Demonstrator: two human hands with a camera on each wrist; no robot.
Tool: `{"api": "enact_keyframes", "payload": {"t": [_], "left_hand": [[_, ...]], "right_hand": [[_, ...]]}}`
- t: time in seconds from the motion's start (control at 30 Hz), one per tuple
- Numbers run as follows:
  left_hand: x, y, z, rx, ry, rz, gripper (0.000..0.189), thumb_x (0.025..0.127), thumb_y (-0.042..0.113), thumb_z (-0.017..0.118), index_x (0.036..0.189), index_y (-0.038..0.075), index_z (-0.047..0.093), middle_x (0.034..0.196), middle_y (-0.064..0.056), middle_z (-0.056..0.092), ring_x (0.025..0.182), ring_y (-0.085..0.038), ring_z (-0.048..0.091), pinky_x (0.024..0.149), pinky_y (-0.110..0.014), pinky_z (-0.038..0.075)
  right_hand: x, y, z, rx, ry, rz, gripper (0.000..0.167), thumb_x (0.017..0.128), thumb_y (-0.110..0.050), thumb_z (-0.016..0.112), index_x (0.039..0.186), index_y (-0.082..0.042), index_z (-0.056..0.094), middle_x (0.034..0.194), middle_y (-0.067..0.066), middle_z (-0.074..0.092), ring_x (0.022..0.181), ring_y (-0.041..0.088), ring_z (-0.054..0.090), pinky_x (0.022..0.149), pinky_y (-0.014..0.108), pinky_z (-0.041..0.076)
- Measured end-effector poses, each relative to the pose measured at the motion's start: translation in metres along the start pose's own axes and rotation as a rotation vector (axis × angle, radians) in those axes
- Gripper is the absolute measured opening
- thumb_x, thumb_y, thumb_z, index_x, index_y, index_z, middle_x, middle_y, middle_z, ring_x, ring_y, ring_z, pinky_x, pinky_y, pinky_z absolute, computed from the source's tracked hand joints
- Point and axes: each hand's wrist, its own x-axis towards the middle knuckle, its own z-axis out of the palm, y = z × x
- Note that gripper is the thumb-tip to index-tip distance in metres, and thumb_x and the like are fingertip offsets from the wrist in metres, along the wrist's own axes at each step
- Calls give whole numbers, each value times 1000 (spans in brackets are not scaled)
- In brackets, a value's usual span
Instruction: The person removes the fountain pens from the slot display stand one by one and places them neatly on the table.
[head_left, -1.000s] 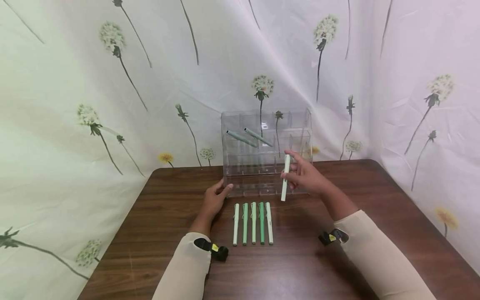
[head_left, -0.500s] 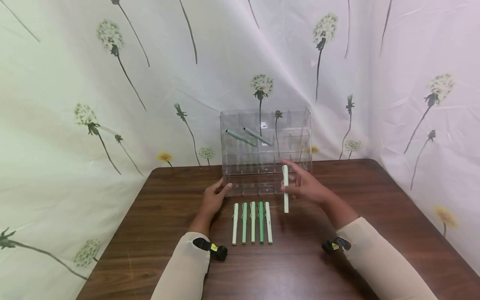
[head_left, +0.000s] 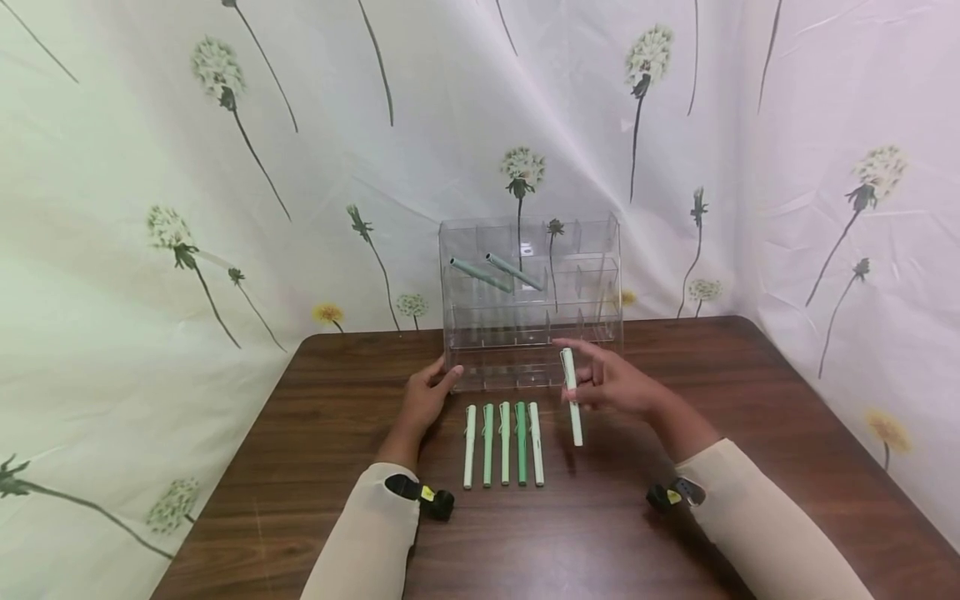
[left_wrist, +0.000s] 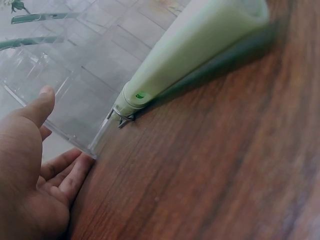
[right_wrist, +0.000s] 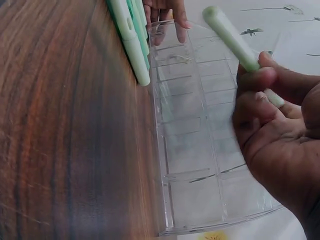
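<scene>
Head view puts your pale pen point(head_left: 569, 369) in the air, just in front of the right-hand part of the clear rack point(head_left: 600, 242), touching neither it nor the table point(head_left: 315, 433). The pen stands nearly upright, tilted a little, with its clip end at the top. Your right hand point(head_left: 613, 385) has it pinched between thumb and fingers, while the index finger reaches out beyond it toward the rack; your right wrist view shows the same pinch, with one end of the pen sticking out free.

Next to it, on your left, five pens point(head_left: 505, 444) lie side by side on the table, near the rack's front edge: a pale one at each end and three greens between. Your left hand point(head_left: 426, 400) grips the rack's near left corner, thumb on one side of the plastic and fingers on the other.

Higher up, two green pens point(head_left: 482, 275) slant inside the rack. With so many see-through walls overlapping, you can't be sure which compartment each one sits in.

By count, then, you look to be at an early stage: two pens seem placed, one is in your fingers, and five lie unracked. Behind everything hangs a flowered cloth point(head_left: 427, 150).
</scene>
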Motion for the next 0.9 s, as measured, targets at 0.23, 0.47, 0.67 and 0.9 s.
{"api": "enact_keyframes", "payload": {"t": [0.23,0.47,0.67,0.9], "left_hand": [[2,-2,1,-12,2,12,69,106,44,74,163,13,52,158,-18,62,149,-37,58,121,-56,50],[0,0,0,-6,0,9,69,105,45,74,163,14,53,158,-17,62,149,-37,58,121,-56,50],[0,1,-1,12,-7,2,71,105,49,73,164,14,51,161,-17,60,151,-38,56,123,-57,47],[0,-1,-1,1,-9,3,72,104,50,73,164,15,51,160,-17,61,152,-37,55,123,-57,47]], "right_hand": [[-1,6,2,-88,-47,6,105,100,7,70,177,-16,2,108,34,77,88,30,75,75,28,58],[-3,14,6,-88,-71,12,90,102,1,72,174,-10,18,98,28,79,65,13,61,68,26,52],[-6,16,9,-85,-93,13,86,102,1,72,172,-10,23,97,34,76,68,12,64,65,29,55],[-4,22,14,-43,-79,12,83,100,-2,75,168,-18,31,101,35,75,85,26,75,78,43,66]]}}
